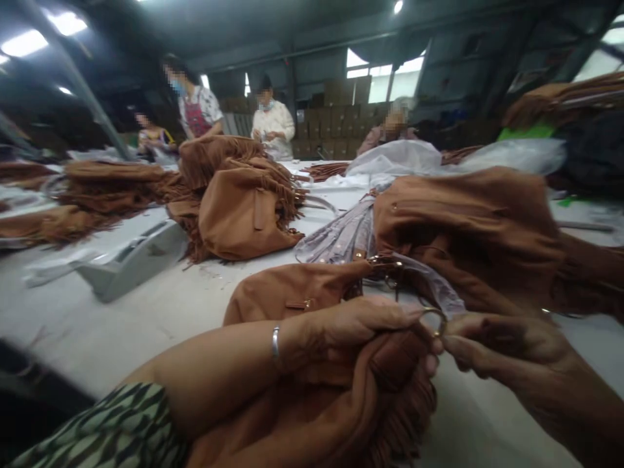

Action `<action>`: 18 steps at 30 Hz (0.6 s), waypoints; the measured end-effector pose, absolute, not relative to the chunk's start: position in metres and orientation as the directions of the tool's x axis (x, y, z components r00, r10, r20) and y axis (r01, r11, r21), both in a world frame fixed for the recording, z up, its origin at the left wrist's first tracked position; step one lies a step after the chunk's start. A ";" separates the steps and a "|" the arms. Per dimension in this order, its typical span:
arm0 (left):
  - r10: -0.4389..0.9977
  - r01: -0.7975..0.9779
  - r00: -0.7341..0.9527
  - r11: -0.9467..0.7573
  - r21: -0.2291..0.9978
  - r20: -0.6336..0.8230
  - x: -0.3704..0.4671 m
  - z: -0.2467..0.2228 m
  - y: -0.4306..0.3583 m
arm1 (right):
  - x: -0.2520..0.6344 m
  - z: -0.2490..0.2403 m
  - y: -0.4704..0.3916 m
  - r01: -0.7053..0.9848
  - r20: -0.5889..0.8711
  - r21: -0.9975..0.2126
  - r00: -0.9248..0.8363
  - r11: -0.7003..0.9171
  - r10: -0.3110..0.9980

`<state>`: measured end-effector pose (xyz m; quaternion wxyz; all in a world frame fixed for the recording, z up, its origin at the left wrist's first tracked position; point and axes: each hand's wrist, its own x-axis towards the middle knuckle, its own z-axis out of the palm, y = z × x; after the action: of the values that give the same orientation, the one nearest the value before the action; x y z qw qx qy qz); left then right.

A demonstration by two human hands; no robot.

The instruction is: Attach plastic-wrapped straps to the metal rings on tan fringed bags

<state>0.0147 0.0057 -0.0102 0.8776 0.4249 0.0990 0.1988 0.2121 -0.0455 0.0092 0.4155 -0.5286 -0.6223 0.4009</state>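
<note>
My left hand [361, 328] grips a brown fringed suede bag [336, 409] bunched against my forearm, its fingers closed over the top edge near a metal ring [435, 318]. My right hand [502, 344] comes in from the right and pinches at that same ring and a strip of clear plastic wrap [429, 283], fingertips meeting those of the left hand. A silver bangle [275, 342] sits on my left wrist. A further brown bag [292, 289] lies just beyond my hands.
Several more brown fringed bags are piled on the white table [146, 325], one heap [244, 201] at centre and another [478, 227] at right. A grey tray [131, 260] lies at left. Three other people stand and sit at the table's far end.
</note>
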 end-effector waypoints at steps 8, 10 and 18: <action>0.415 -0.292 0.910 0.610 0.736 0.017 0.007 -0.013 0.013 | 0.197 0.015 -0.038 0.208 0.114 -0.968 -0.119 0.137 0.986; 0.387 -0.298 0.921 0.630 0.717 0.042 0.008 -0.015 0.013 | 0.198 0.012 -0.037 0.189 0.088 -0.977 -0.081 0.102 0.993; 0.368 -0.227 0.928 0.677 0.700 -0.056 0.011 -0.007 0.008 | 0.191 0.017 -0.039 0.065 0.021 -0.997 -0.157 0.032 0.987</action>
<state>0.0113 0.0083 -0.0072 0.9107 0.3670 0.0966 0.1633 0.1909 -0.0389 0.0173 0.4488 -0.4694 -0.5608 0.5136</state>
